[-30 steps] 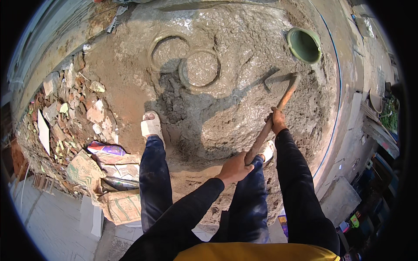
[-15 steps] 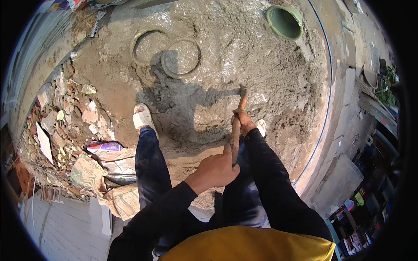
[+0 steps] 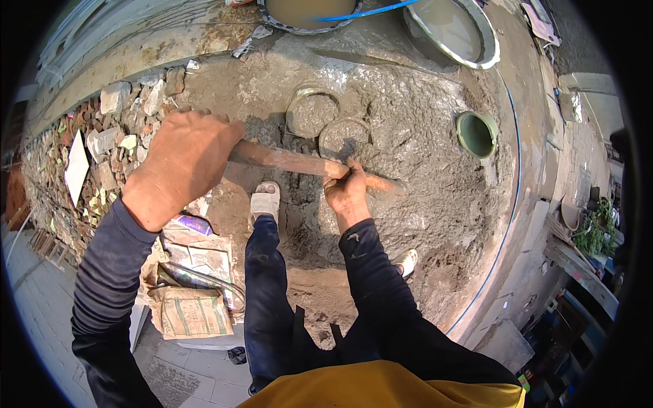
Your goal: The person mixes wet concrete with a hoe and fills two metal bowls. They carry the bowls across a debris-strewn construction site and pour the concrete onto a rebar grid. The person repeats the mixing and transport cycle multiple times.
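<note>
A long wooden tool handle (image 3: 286,160) slants across in front of me, its far end reaching over wet grey mortar (image 3: 415,163). My left hand (image 3: 182,160) is closed round its upper end, raised over the left side. Farther along the shaft, my right hand (image 3: 348,190) grips it from below with the fingers wrapped round. Whatever head the tool carries is hidden at the mortar, so I cannot tell its kind. Two round bucket-like rims, one ring (image 3: 311,92) and another ring (image 3: 347,121), sit sunk in the mortar beyond my right hand.
A green bucket (image 3: 477,134) lies tilted at the right. Beyond stand a tub of murky water (image 3: 309,13) and a pale-rimmed tub (image 3: 491,51). Brick rubble (image 3: 102,146) and paper sacks (image 3: 190,309) lie left of my feet; a blue hose (image 3: 515,170) runs down the right.
My left hand has risen and swung left with the handle's upper end, tilting the shaft from upright to nearly level. My right hand has moved left. The view now takes in the tubs.
</note>
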The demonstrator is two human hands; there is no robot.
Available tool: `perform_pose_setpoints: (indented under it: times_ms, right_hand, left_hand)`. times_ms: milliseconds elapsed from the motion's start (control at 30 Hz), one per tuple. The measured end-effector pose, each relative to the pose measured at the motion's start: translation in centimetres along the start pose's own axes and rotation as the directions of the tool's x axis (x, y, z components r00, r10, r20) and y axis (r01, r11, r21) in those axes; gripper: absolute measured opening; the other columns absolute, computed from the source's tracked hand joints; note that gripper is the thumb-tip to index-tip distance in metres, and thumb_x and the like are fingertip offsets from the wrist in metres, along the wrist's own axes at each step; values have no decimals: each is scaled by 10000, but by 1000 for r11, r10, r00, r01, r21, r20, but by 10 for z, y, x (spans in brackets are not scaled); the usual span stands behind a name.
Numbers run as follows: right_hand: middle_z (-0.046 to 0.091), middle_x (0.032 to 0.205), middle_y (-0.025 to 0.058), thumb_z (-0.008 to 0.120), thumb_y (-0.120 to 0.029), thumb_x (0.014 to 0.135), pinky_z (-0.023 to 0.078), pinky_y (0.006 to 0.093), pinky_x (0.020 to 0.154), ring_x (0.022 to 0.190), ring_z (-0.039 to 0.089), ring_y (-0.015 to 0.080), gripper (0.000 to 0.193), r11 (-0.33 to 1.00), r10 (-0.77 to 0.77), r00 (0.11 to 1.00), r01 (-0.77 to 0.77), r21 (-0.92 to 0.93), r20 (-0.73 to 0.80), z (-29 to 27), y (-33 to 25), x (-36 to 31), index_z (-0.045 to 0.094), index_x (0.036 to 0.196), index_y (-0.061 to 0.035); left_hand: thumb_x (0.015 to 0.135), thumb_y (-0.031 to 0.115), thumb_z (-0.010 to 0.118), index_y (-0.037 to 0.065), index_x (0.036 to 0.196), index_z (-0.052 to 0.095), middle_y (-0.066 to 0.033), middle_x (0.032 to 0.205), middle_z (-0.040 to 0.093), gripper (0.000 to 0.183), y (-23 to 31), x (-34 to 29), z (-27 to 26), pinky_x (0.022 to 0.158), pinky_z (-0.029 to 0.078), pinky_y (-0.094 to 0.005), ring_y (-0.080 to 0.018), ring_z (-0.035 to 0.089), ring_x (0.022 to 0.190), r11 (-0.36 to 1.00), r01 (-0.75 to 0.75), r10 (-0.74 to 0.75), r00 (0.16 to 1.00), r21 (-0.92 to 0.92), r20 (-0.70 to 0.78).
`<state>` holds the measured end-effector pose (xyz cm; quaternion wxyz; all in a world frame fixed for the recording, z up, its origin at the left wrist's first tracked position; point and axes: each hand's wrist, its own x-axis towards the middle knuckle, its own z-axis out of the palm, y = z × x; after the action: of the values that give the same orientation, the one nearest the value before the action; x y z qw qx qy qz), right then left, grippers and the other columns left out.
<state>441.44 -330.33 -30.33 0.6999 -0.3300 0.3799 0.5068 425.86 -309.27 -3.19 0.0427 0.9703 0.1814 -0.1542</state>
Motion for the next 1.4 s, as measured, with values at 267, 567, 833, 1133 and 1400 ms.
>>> perform_pose_setpoints:
  times_ms: [267,567,833,1133,1400]
  right_hand:
    - [620,1132,161,475,-237,1029,519,448,1028,1038,655,304,286,998,50,991,-53,20,126,63,46,33,478,1164,15]
    - [518,736,51,577,-137,894,514,321,556,596,522,197,148,969,-135,954,70,-238,-268,-188,-227,-14,452,840,-79]
    - [651,1084,216,542,-257,988,635,325,722,799,685,231,312,918,-77,996,84,-387,35,-288,-390,-83,562,1086,39]
    - [611,1272,176,600,-460,929,521,402,892,1132,591,307,710,835,-400,588,-81,-544,-703,-357,-216,-227,384,1487,-77]
    - [715,1045,217,586,-403,928,470,379,886,965,646,304,527,126,-679,681,-261,-957,-275,-265,-30,-213,673,1149,67]
  left_hand:
    - [746,35,661,60,978,648,-148,954,683,233,-70,6,23,849,493,-453,-355,650,941,971,215,-201,971,102,-130]
    - [842,388,774,59,1460,472,-120,1125,642,763,145,-46,141,936,482,-341,-223,605,1035,88,459,91,880,-884,466]
    - [849,344,738,-29,1358,562,-242,1340,595,655,136,-161,268,1097,407,-401,-340,536,1302,255,738,-492,655,-625,573]
    - [884,319,679,-54,1334,573,-196,1306,637,594,-47,-217,364,1050,442,-351,-265,606,1213,11,781,-462,557,-624,690]
    - [893,312,684,-69,1333,573,-167,1296,646,593,-153,-277,329,1039,437,-312,-218,603,1196,-60,805,-452,506,-591,735]
